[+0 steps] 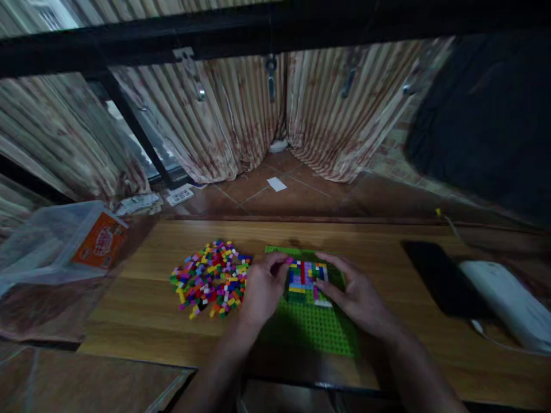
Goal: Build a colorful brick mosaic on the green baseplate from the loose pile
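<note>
A green baseplate (pixel 321 332) lies on the wooden table, with a patch of colourful building bricks (pixel 303 275) pressed onto its upper middle. My left hand (pixel 266 285) is over the plate's left edge, thumb and forefinger pinched on a small magenta brick (pixel 289 260) at the patch's upper left corner. Over the right side of the plate, my right hand (pixel 355 292) has thumb and fingers spread around the patch. Its thumb rests at the patch's right part, and nothing shows in its grasp. Left of the plate is a heap of loose bricks (pixel 210 275) in many colours.
On the table's right lie a black phone-like slab (pixel 443 278) and a white device (pixel 503 301) with a cable. A clear plastic bin (pixel 51 241) with an orange label stands left of the table. Striped curtains (pixel 241 115) hang behind, and a white card (pixel 276 184) lies on the tiled floor.
</note>
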The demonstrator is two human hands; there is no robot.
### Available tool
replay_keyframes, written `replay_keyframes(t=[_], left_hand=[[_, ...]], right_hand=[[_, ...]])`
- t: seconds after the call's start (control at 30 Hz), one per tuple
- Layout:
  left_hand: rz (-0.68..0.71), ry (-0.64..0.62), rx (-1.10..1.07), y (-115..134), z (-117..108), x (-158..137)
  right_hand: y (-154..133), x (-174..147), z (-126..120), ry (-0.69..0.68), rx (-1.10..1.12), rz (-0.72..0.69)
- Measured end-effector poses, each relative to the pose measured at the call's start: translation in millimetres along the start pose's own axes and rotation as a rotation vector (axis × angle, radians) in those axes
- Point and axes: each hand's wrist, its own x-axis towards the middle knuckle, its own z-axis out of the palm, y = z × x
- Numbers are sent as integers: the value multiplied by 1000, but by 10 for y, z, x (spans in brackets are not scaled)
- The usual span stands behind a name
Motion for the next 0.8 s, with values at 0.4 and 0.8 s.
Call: replay_keyframes(t=[0.4,0.8], left_hand=[[-121,-118,-40,-42,43,-4],[-282,-236,-352,-65,31,70]], right_hand=[[58,0,56,17,2,-21],[125,7,128,32,-25,-27]])
